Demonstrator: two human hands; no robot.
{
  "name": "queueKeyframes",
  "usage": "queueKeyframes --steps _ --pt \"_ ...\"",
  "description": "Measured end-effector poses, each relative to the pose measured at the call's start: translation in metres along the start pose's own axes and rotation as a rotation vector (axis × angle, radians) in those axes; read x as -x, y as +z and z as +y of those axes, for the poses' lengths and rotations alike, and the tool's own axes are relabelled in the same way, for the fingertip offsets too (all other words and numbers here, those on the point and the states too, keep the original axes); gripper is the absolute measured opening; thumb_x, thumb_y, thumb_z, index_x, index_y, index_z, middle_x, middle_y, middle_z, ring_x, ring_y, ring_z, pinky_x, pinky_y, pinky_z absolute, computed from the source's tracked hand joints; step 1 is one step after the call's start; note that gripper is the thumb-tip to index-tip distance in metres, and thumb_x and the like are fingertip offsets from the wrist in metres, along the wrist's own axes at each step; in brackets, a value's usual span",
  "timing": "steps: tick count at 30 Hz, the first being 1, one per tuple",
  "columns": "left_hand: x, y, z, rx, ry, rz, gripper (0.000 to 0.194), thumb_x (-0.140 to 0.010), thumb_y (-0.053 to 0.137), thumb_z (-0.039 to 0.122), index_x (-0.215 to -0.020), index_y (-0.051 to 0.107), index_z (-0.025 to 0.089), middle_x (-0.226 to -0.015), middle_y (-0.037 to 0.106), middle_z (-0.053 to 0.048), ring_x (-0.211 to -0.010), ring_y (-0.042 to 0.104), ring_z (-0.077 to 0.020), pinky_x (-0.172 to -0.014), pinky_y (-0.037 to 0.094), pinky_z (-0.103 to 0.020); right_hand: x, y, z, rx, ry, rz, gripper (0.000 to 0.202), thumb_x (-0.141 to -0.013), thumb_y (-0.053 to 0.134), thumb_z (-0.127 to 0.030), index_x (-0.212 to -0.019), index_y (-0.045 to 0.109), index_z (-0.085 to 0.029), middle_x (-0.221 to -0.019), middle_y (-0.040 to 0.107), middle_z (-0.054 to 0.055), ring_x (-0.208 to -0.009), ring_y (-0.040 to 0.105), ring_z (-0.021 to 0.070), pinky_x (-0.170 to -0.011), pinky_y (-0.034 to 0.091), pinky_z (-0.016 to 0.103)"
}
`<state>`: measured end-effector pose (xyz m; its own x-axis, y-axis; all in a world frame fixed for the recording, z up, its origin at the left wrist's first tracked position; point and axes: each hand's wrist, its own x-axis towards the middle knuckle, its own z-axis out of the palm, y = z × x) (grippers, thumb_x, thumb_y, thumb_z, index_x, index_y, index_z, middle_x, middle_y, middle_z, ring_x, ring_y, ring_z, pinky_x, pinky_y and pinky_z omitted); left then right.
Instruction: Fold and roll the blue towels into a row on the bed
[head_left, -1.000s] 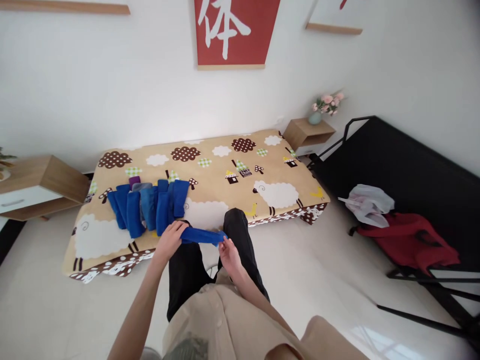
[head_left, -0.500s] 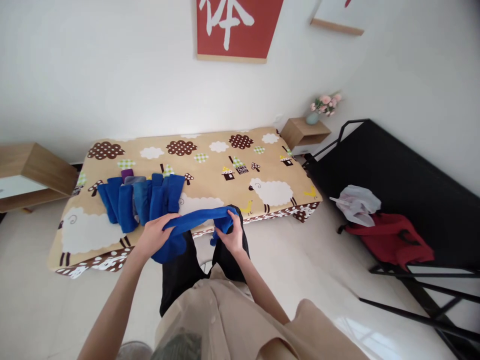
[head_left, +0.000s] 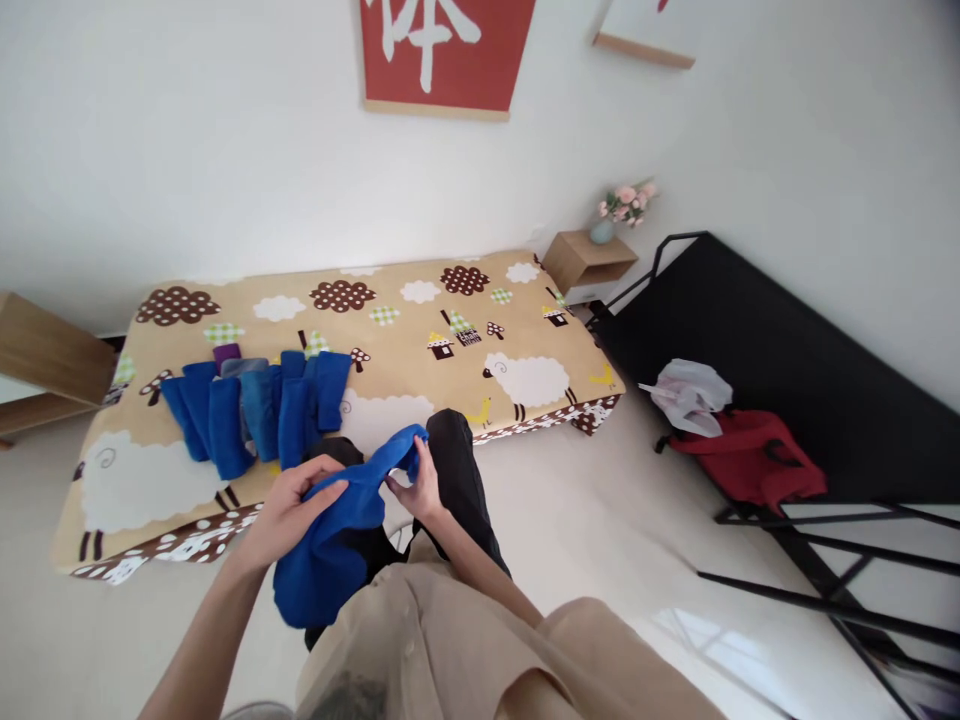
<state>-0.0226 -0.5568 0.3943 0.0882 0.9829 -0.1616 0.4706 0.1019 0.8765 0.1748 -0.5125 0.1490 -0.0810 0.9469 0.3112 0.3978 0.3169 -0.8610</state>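
Over my lap I hold a soft blue cloth [head_left: 330, 550], perhaps a towel, with both hands. My left hand [head_left: 294, 508] grips it on the left, thumb on top, and much of the fabric hangs below that hand over my thigh. My right hand [head_left: 420, 487] pinches the narrower far end, which is gathered between thumb and fingers. Ahead and to the left, several folded blue cloths [head_left: 226, 425] lie side by side in a fanned row on the bed. Among them are a grey-blue piece [head_left: 259, 410] and a purple one [head_left: 226, 352].
The low bed [head_left: 405, 345] has a beige sheep-print cover. Wooden nightstands [head_left: 577, 250] flank it, the right one with a flower vase [head_left: 602, 232]. On the right, a black-framed bed [head_left: 810, 370] carries a white plastic bag [head_left: 690, 395] and a red bag-like item [head_left: 757, 455].
Both hands have drawn nearer my body, and the right has shifted left. The cloth's stretched band has slackened, with more fabric hanging below my left hand. The view has turned slightly right.
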Motion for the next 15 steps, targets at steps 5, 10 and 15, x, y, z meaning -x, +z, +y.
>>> queueKeyframes --steps 5,10,15 --pt "0.007 -0.007 -0.022 0.082 -0.088 0.106 0.049 -0.078 0.063 0.066 -0.068 0.064 0.018 -0.062 0.062 -0.001 -0.061 0.056 -0.0160 -0.058 0.050 -0.025 -0.007 -0.017 0.005 0.001 0.082 0.184 0.042 -0.091 0.054 -0.023 -0.133 0.055 -0.020 -0.153 0.048 0.015 -0.142 0.046 0.0232 -0.117 0.041 0.044" --pt "0.011 -0.005 -0.031 0.267 -0.262 0.216 0.050 -0.086 0.054 0.066 -0.083 0.070 0.019 -0.067 0.066 -0.003 -0.065 0.059 -0.0186 -0.059 0.052 -0.029 -0.014 -0.043 -0.018 -0.128 -0.049 -0.041 0.029 -0.084 0.064 -0.028 -0.111 0.068 -0.020 -0.143 0.056 0.015 -0.136 0.053 0.0256 -0.112 0.045 0.042" --pt "0.003 -0.003 -0.016 0.005 -0.129 0.048 0.056 -0.087 0.049 0.065 -0.060 0.063 0.019 -0.062 0.063 -0.003 -0.060 0.055 -0.0178 -0.056 0.048 -0.027 0.003 -0.034 -0.067 -0.366 -0.042 -0.259 0.042 -0.077 0.078 -0.048 -0.108 0.067 -0.022 -0.123 0.069 0.011 -0.116 0.064 0.0224 -0.105 0.050 0.039"
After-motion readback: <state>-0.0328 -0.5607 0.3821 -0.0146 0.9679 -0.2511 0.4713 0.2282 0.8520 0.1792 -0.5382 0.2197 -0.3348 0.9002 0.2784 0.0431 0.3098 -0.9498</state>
